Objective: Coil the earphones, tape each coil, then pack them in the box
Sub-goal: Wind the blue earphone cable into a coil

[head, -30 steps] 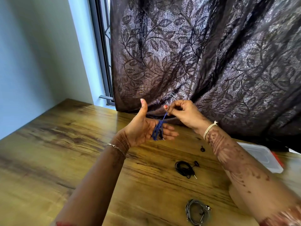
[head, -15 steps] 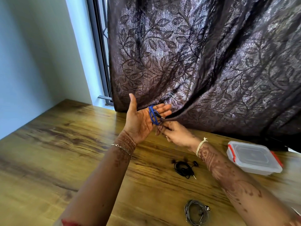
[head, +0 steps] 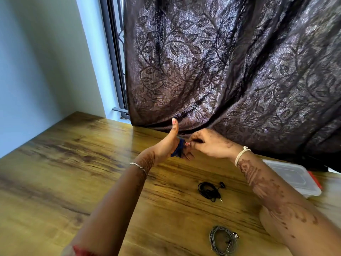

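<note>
**Blue earphones wound on the left hand above the table**

Nearest the camera, close to the table's [head: 55, 182] near edge, a grey earphone coil [head: 223, 241] lies flat on the wood. Farther in, toward the middle, a black earphone coil [head: 209, 191] lies with its plug and one earbud trailing out to the right. Beside the right forearm, toward the right edge, sits a clear plastic box [head: 295, 177] with red clips, its lid on.

Above the far part of the table, the left hand [head: 167, 145] is held with the thumb pointing up and the fingers extended; the blue earphones [head: 178, 147] are wrapped around those fingers. The right hand [head: 206, 143] is touching them, fingertips pressed together in a pinch on the blue cord at the coil.

Behind the far edge hang a dark leaf-patterned curtain [head: 230, 71] and, to its left, a window frame [head: 113, 58].
</note>
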